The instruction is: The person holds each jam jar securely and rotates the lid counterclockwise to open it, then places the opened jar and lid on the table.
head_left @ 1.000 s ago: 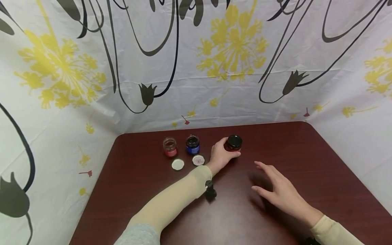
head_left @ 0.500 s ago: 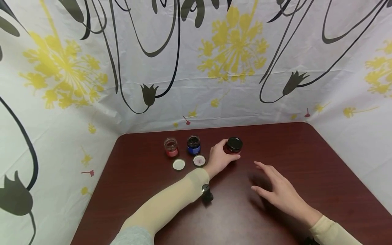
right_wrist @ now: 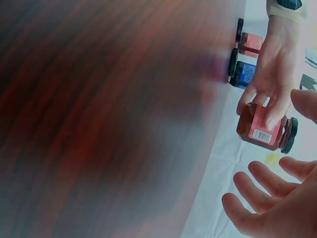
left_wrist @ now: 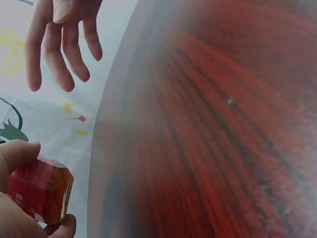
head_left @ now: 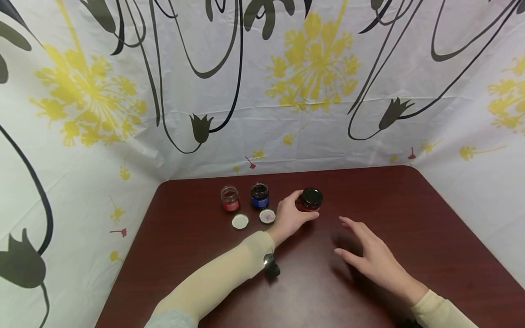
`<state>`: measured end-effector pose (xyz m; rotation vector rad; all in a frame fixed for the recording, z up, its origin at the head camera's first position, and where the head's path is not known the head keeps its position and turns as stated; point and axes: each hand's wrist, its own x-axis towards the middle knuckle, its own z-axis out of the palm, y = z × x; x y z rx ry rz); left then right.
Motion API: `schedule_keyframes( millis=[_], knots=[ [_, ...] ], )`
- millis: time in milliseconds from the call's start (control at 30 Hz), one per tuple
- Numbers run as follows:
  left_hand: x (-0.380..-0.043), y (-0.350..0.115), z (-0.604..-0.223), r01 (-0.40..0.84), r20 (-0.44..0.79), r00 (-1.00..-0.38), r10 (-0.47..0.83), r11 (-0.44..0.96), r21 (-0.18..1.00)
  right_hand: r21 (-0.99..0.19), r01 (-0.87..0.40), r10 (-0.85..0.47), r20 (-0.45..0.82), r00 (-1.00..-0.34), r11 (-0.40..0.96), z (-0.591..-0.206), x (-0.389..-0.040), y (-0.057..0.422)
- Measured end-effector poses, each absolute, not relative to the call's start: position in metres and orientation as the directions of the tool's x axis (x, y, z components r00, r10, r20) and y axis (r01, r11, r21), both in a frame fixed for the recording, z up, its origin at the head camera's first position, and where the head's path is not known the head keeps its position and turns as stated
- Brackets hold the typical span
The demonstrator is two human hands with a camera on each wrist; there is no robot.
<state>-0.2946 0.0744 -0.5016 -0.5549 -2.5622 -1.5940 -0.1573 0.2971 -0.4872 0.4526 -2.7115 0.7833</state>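
My left hand [head_left: 288,219] grips a small glass jar [head_left: 310,199] with a black lid and a red label, thumb on the near side and fingers round the far side. In the right wrist view the capped jar [right_wrist: 261,130] appears raised off the tabletop, its label carrying a barcode. The left wrist view shows the jar's lower part [left_wrist: 42,191] between thumb and fingers. Apart from it, to the right, my right hand [head_left: 377,259] hovers over the table with fingers and thumb spread, holding nothing.
Two lidless jars stand left of my left hand: one red-labelled [head_left: 229,199], one blue-labelled [head_left: 260,196]. Their lids lie before them, a white-lined one [head_left: 239,222] and another [head_left: 267,216]. The dark red table [head_left: 361,191] meets a patterned white cloth [head_left: 254,91] behind.
My left hand has drawn the lidded jar slightly nearer and a little to the left. The right hand stays almost still; the head view has shifted slightly.
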Motion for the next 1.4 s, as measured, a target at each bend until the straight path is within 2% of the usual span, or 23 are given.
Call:
schedule_keyframes(
  millis=[400, 967, 1400],
  knots=[
    [-0.284, 0.064, -0.499, 0.359, 0.269, -0.924, 0.273, 0.371, 0.857, -0.513, -0.348, -0.194, 0.33, -0.924, 0.785, -0.488, -0.161, 0.293],
    [-0.27, 0.045, -0.499, 0.324, 0.239, -0.931, 0.275, 0.324, 0.889, -0.538, -0.356, -0.18, 0.353, -0.918, 0.764, -0.486, -0.163, 0.288],
    [-0.264, 0.031, -0.499, 0.275, 0.218, -0.956, 0.199, 0.339, 0.9, -0.593, -0.344, -0.168, 0.333, -0.928, 0.728, -0.483, -0.166, 0.28]
  ],
)
